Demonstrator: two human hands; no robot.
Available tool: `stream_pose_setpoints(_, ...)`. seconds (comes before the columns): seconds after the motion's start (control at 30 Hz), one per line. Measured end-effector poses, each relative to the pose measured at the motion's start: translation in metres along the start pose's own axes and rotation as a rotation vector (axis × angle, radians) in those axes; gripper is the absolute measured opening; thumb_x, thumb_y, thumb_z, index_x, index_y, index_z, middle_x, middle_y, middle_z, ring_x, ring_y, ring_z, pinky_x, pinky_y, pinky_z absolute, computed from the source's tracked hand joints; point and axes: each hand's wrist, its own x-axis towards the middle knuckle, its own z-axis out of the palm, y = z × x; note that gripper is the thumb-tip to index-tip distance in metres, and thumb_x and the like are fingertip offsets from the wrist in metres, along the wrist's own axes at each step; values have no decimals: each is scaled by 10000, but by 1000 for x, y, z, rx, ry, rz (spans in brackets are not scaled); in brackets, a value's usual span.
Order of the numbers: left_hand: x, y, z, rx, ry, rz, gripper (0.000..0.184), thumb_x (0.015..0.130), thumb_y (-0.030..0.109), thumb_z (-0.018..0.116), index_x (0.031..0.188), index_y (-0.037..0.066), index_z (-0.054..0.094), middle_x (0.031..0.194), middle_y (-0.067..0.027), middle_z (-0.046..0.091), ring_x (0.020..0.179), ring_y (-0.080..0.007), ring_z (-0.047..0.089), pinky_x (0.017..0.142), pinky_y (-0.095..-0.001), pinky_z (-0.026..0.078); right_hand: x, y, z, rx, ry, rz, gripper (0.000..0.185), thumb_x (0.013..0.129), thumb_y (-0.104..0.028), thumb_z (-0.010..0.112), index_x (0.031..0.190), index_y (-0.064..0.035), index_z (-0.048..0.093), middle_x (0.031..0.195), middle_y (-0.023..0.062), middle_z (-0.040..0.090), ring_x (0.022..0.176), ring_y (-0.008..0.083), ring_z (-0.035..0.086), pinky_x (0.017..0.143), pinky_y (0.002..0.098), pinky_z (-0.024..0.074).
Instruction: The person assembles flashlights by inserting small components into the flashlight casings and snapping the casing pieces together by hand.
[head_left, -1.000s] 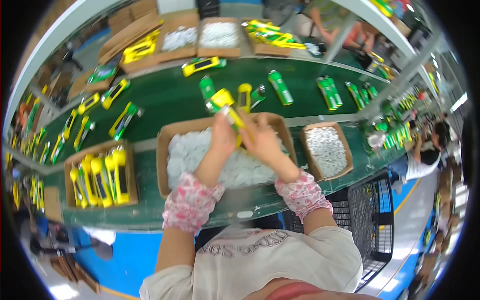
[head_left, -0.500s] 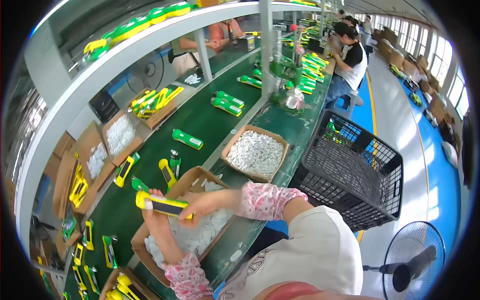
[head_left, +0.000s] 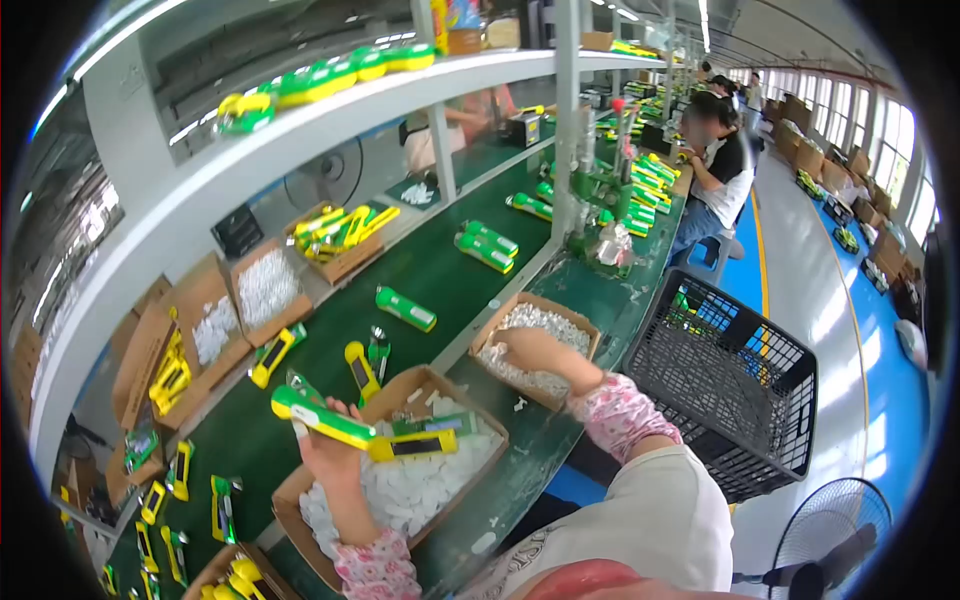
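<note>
My left hand is closed round a green and yellow flashlight-like body above a carton of white flat pieces. Another yellow piece with a dark panel lies over that carton, its left end near my left hand. My right hand is in the smaller carton of small silvery-white parts, with its fingertips among the parts. What its fingers hold is too small to tell.
Green and yellow bodies lie on the green conveyor. Cartons with white parts and yellow pieces line its far side. A black crate stands at the right, near a fan. A co-worker sits farther along.
My right hand has left the held body and moved right into the small-parts carton. The body in my left hand has turned, its green side now showing. A yellow piece now lies over the large carton.
</note>
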Motion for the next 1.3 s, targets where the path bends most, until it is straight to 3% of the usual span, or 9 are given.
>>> stream_pose_setpoints(0.07, -3, 3, -12, -7, 94, 36, 414, 908, 377, 575, 1176, 65, 525, 1079, -92, 579, 1000, -237, 565, 958, -427, 440, -6, 45, 34, -217, -330, -7, 347, 779, -125, 585, 1122, -85, 618, 952, 175, 655, 923, 381, 617, 802, 455, 491)
stream_pose_setpoints(0.27, 3, -10, -45, -147, 268, -128, 352, 931, 373, 552, 1069, 49, 528, 792, -26, 449, 655, -113, 445, 581, -263, 418, -33, 30, 32, 139, -12, 111, 362, 739, -128, 671, 1089, -56, 615, 841, 147, 649, 802, 305, 640, 697, 394, 497)
stream_pose_setpoints(0.4, -2, -9, -24, -180, 217, -101, 399, 909, 399, 583, 1045, 34, 499, 782, -31, 453, 607, -103, 405, 547, -245, 379, -32, 54, 35, 153, 130, 82, 257, 711, -108, 692, 953, -36, 647, 712, 118, 627, 684, 243, 633, 630, 346, 496)
stream_pose_setpoints(0.57, 0, -29, -12, -7, 411, 48, 444, 871, 381, 632, 1110, 29, 506, 927, -123, 560, 852, -255, 574, 774, -362, 506, -21, 63, 29, 206, 178, 56, 126, 750, -130, 659, 832, -35, 676, 774, 148, 666, 704, 289, 650, 643, 361, 509)
stream_pose_setpoints(0.63, 3, -33, -54, 59, 82, 10, 500, 858, 367, 646, 1166, 4, 491, 1021, -162, 583, 982, -312, 578, 924, -417, 481, -7, 55, 24, 202, 290, -55, 147, 806, -126, 645, 897, -14, 671, 776, 127, 674, 678, 235, 648, 621, 337, 505)
stream_pose_setpoints(0.8, -1, -49, -34, 225, 296, -104, 424, 966, 330, 481, 1220, -9, 462, 1107, -192, 590, 1036, -327, 583, 955, -436, 469, 38, -53, 12, 847, 19, 36, 151, 916, -99, 582, 991, 27, 618, 743, 59, 641, 644, 104, 611, 552, 270, 507)
stream_pose_setpoints(0.93, -4, -48, -7, 441, 183, -45, 395, 998, 309, 433, 1251, 5, 439, 1169, -192, 581, 1050, -306, 599, 904, -448, 503, 61, -139, 21, 872, -161, -371, 103, 928, -91, 573, 942, 10, 580, 744, 50, 617, 600, 114, 591, 558, 258, 505)
stream_pose_setpoints(1.03, -7, -47, 4, 546, 158, 18, 372, 989, 251, 457, 1265, 8, 399, 1180, -183, 565, 1047, -287, 606, 872, -434, 523, 85, -168, 47, 705, 199, -774, 92, 922, -80, 582, 958, 4, 575, 744, 46, 613, 594, 111, 576, 564, 256, 492)
stream_pose_setpoints(1.3, -7, -55, -11, 743, 248, 144, 412, 972, 196, 470, 1306, 1, 328, 1156, -107, 513, 1013, -150, 530, 875, -286, 442, 74, -168, 66, 1171, -173, -328, 74, 909, -44, 612, 975, -12, 607, 793, 3, 617, 661, 42, 571, 561, 185, 464)
